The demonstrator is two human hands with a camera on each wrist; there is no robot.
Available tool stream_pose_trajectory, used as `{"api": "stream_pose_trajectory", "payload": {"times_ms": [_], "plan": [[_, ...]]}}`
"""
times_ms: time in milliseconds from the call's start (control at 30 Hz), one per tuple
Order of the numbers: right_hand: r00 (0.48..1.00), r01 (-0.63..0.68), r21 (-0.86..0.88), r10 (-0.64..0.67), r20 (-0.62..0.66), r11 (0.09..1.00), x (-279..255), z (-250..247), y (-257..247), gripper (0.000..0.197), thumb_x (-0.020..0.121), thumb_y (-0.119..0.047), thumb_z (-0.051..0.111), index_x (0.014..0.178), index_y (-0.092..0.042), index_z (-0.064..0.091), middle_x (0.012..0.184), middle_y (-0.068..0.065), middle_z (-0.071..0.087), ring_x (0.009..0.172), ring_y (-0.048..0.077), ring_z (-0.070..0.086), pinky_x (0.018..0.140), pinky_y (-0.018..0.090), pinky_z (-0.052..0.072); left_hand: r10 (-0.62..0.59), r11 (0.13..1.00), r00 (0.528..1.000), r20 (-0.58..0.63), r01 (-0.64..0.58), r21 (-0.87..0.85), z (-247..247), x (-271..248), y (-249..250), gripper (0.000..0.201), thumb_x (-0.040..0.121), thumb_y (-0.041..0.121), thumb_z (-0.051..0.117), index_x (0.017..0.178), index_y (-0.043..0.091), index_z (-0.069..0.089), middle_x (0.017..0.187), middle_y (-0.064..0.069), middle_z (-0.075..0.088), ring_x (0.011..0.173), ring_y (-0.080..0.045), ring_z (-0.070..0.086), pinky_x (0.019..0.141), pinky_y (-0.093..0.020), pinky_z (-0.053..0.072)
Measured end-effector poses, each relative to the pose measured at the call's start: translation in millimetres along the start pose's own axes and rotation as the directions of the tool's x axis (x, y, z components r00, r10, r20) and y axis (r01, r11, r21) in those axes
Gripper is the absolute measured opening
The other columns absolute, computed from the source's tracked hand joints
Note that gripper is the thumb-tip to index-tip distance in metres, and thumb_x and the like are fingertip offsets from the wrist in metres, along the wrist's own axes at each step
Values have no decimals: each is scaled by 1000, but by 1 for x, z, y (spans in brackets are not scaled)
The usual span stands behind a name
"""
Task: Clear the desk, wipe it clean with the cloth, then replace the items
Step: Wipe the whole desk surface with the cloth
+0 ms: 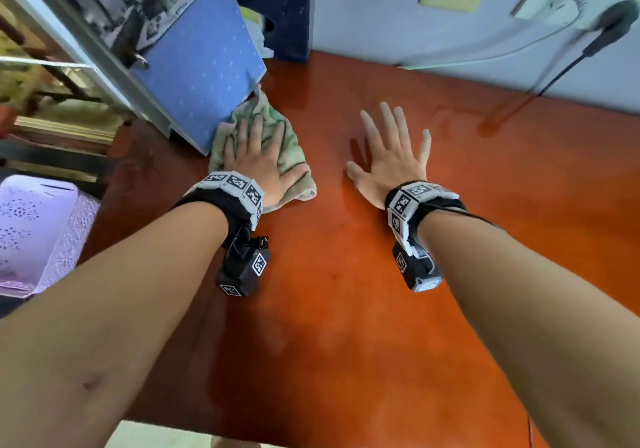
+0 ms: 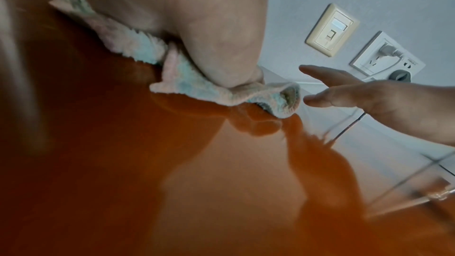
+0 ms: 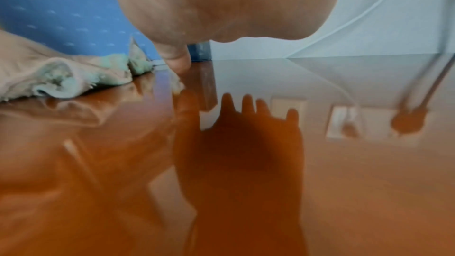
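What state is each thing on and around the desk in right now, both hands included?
Cloth: crumpled, flat on the desk, pressed under the left hand.
Left hand: fingers straight, palm down on the cloth.
Right hand: open, fingers spread over bare desk, holding nothing.
Desk: glossy, bare in the middle.
Blue board: upright at the desk's left edge, cloth against its base.
Black plug: in the wall socket.

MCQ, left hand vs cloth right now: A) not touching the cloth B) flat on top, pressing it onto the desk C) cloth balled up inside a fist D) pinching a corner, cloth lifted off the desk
B: in the head view the left hand lies flat with straight fingers on the cloth, which is spread on the desk beside the blue panel.
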State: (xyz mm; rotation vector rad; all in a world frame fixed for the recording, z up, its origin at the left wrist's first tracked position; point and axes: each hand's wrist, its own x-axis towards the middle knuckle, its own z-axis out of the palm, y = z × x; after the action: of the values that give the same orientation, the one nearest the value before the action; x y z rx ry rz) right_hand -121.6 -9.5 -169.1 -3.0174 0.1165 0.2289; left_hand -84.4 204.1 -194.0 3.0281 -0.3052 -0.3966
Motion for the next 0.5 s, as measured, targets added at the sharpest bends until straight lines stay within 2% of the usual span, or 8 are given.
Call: {"api": "stream_pose_trajectory", "payload": {"times_ms": [267,500], "plan": [[993,56,102,-66,98,993,-23,16,-61,78,89,-58,36,153,-38,-4,160,-10,-21,145,11,-24,114,56,-14,-38,999,999,-24,38,-14,7,-55,-29,89,81,78,24,151,32,-4,159,-1,-11,147,-23,-8,118,-44,0],[983,114,153,-134,128,982,-36,20,-114,75,92,-57,35,154,-36,-3,161,-9,-18,146,12,-22,114,56,-12,-76,996,996,-51,74,-46,11,-88,-62,91,81,78,26,153,28,1,159,-2,-6,147,-23,-3,118,-44,0]]}}
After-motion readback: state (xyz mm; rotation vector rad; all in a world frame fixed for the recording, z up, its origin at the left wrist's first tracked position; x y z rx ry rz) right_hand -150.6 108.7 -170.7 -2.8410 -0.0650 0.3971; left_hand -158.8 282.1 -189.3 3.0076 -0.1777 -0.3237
